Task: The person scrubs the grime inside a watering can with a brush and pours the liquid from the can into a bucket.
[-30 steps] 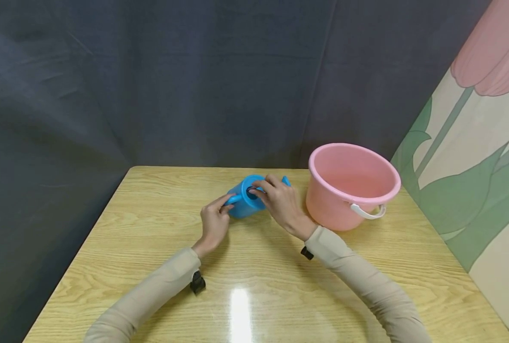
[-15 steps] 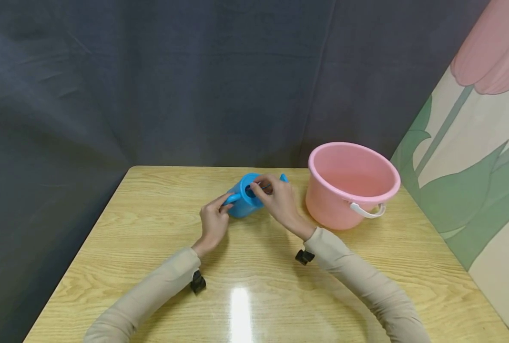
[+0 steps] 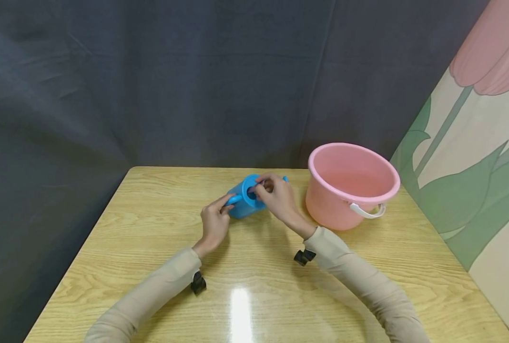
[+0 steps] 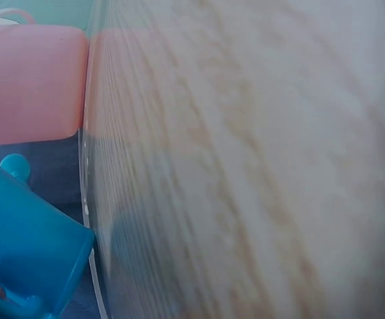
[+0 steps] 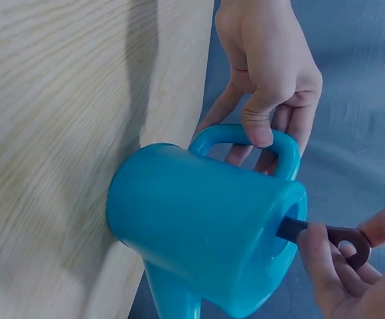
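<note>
A blue watering can [image 3: 244,210] stands on the table, its mouth facing up and its spout towards the right. My left hand [image 3: 213,223] grips the can's side handle [image 5: 287,149]; in the right wrist view its thumb lies over the handle. My right hand [image 3: 280,199] is at the can's mouth and pinches a dark, flat tool handle [image 5: 330,233] with a hole in its end. The handle goes into the mouth. What is on its far end is hidden inside the can.
A pink bucket [image 3: 336,212] with a white carrying handle [image 3: 368,213] stands right of the can at the back of the wooden table [image 3: 254,267]. A dark curtain [image 3: 220,95] hangs behind, and a flower-painted wall [image 3: 464,190] runs along the right.
My right hand has shifted and turned slightly at the can's mouth, still pinching the dark tool handle. My left hand keeps its hold on the can, which has barely moved.
</note>
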Demonstrator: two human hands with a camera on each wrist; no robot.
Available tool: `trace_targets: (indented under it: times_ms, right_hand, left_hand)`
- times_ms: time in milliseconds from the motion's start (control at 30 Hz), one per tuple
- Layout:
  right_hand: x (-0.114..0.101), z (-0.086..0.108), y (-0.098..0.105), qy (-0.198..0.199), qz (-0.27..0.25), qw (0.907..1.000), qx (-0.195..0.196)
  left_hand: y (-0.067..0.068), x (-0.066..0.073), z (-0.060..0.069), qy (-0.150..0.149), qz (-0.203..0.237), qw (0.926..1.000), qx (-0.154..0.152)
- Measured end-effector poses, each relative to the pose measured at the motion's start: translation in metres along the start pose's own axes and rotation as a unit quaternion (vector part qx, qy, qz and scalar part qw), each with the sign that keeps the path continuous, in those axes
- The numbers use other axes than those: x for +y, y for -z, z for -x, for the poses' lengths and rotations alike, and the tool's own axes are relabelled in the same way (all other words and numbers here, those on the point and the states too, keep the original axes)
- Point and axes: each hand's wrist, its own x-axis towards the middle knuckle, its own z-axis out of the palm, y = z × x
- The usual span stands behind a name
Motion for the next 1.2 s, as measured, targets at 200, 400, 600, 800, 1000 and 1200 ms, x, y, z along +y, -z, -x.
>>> trace_targets:
  times_ms: [200, 400, 600, 800, 1000, 1200]
  right_hand:
    - [-0.007, 0.001, 0.007, -0.006, -0.016, 0.9996, 0.023]
    - [-0.011, 0.002, 0.013, 0.046, -0.033, 0.9973, 0.047]
    - [-0.005, 0.004, 0.008, 0.097, 0.053, 0.9927, 0.047]
    - [0.001, 0.007, -0.004, 0.136, 0.074, 0.9878, 0.016]
    - [0.003, 0.01, -0.006, 0.146, 0.102, 0.9839, 0.01]
    - [-0.005, 0.008, 0.005, 0.122, 0.101, 0.9874, 0.013]
  left_hand:
    - [-0.001, 0.0, 0.0, -0.002, 0.005, 1.0, 0.003]
    - [0.0, -0.001, 0.0, -0.004, 0.002, 0.9999, 0.01]
    - [0.0, -0.001, 0.001, -0.002, 0.004, 1.0, 0.008]
    - [0.0, -0.003, 0.001, -0.011, 0.001, 0.9999, 0.012]
    - [0.001, -0.003, 0.001, -0.01, 0.0, 0.9999, 0.007]
    - [0.001, -0.001, 0.002, -0.006, -0.001, 1.0, 0.004]
